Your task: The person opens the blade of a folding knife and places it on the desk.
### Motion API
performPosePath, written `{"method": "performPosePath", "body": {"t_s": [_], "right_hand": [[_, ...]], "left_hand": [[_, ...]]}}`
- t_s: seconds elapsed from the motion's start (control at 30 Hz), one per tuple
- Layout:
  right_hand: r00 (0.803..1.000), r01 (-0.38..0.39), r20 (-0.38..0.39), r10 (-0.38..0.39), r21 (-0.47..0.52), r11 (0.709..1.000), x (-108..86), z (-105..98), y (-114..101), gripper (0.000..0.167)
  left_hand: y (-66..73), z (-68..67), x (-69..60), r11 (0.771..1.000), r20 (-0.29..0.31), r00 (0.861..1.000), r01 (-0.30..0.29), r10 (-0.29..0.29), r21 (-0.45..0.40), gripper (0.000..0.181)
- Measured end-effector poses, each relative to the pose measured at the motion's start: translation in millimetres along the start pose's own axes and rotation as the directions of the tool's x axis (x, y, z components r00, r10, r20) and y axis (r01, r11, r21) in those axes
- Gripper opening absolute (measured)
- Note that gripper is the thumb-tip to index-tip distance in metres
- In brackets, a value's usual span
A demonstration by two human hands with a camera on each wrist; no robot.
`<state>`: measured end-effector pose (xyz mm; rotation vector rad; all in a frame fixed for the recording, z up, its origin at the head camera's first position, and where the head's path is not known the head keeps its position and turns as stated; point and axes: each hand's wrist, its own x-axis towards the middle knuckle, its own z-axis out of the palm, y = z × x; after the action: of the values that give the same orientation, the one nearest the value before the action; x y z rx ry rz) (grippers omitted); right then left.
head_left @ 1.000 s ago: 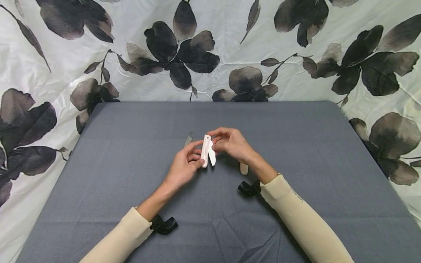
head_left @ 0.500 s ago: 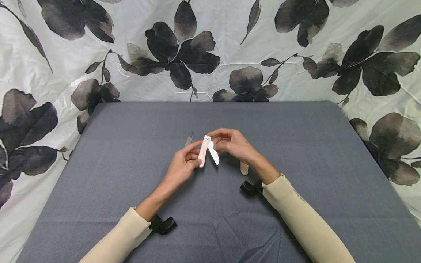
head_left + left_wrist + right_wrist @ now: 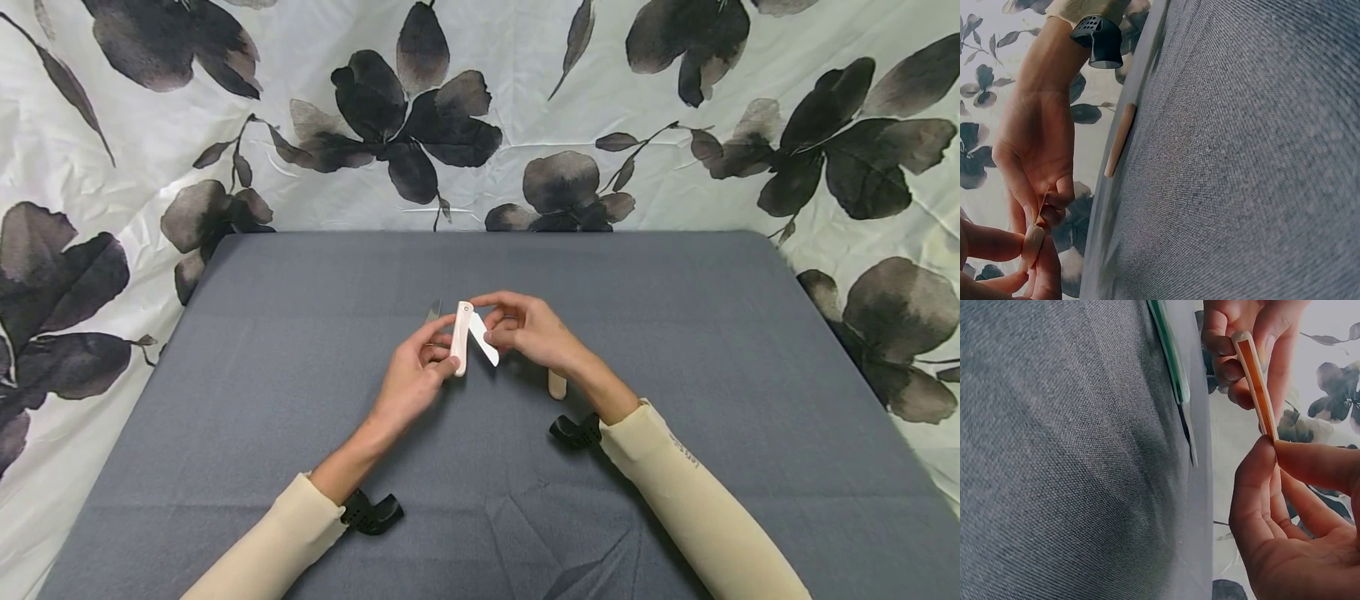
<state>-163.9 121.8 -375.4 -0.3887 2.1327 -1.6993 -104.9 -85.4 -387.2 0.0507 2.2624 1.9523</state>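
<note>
A folding knife with a pale pinkish handle (image 3: 461,337) is held above the middle of the table, its white blade (image 3: 483,340) swung partly out. My left hand (image 3: 412,373) grips the handle between thumb and fingers. The thumb and fingers of my right hand (image 3: 532,332) pinch the blade from the right. In the right wrist view, an orange inside shows along the slot of the handle (image 3: 1256,384). The right fingers cover part of the blade in that view.
Behind my left hand, a metal blade (image 3: 434,311) lies on the grey tabletop (image 3: 300,400); the right wrist view shows a knife with a green handle (image 3: 1171,356). A beige rounded piece (image 3: 557,385) lies partly hidden under my right wrist. A floral cloth (image 3: 525,108) hangs behind.
The blade has swung farther out from the handle, widening the angle between them. The knife has shifted slightly left and up with my left hand. My right hand keeps its pinch.
</note>
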Motion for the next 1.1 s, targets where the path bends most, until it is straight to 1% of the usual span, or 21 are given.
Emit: {"method": "performPosePath", "body": {"t_s": [0.2,0.43,0.67,0.87,1.1], "right_hand": [[1.000,0.023,0.009,-0.023,-0.039,0.999,-0.1,-1,1,0.050],[0.999,0.044,0.019,-0.042,-0.096,0.994,0.2,-5,3,0.048],[0.999,0.038,0.024,-0.035,-0.137,0.990,0.1,-9,0,0.047],[1.000,0.016,0.020,-0.012,-0.178,0.984,-0.4,-15,-2,0.043],[0.998,0.028,0.060,-0.017,-0.195,0.980,-0.3,-19,-1,0.036]], "left_hand": [[-0.9,-1.0,-0.5,1.000,0.007,1.000,-0.005,0.005,0.009,0.062],[-2.0,-3.5,-1.2,1.000,0.025,1.000,-0.006,0.006,0.000,0.063],[-2.8,-7.8,-1.3,0.999,0.037,0.999,-0.016,0.015,0.027,0.062],[-1.7,-10.8,-1.7,0.998,0.047,0.999,-0.007,0.004,0.055,0.061],[-2.4,-13.2,-2.4,0.997,0.058,0.998,-0.003,-0.001,0.071,0.062]]}}
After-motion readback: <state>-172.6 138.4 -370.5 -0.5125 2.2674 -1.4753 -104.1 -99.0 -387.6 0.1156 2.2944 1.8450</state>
